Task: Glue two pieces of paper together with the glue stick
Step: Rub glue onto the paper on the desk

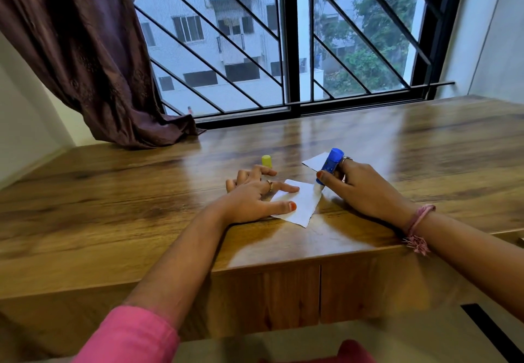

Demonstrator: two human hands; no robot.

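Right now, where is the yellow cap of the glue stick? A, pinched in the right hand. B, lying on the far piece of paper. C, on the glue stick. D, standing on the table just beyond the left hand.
D: the yellow cap stands on the table just past the left hand, while the right hand grips the uncapped glue stick, its tip on the near paper.

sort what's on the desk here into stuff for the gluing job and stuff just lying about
For the job:
glue stick in right hand
near paper under left hand
far paper
yellow cap

Just there:
curtain
window grille
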